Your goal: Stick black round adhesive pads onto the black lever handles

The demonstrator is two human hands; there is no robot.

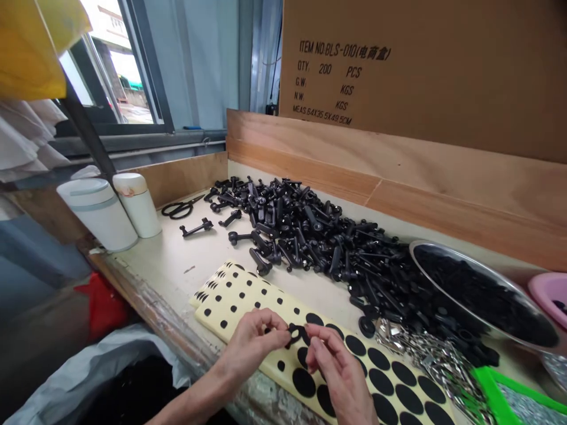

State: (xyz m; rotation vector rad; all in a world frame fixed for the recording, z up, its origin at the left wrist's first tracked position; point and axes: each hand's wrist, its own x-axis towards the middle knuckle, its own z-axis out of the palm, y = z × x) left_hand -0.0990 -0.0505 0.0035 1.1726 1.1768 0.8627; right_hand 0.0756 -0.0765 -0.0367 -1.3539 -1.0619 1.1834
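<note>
My left hand (254,339) pinches a small black ring-shaped part (294,337) between thumb and fingertips. Close by on its right is my right hand (339,369), fingers curled and drawn together at the part's right side. What the right fingertips hold, if anything, is too small to make out. Under both hands lies a pale yellow sheet (254,293) of black round stickers, small dots on its left and large discs on its right. Beyond it spreads a heap of black plastic clamp-like parts (305,227) with arms and knobs.
A metal bowl (414,251) of black pieces stands right, near a pink bowl (543,289). Silver metal pieces (443,360) lie by a green tray (485,381). Scissors (179,208) and two white bottles (139,206) are left. A wooden board (301,156) edges the back.
</note>
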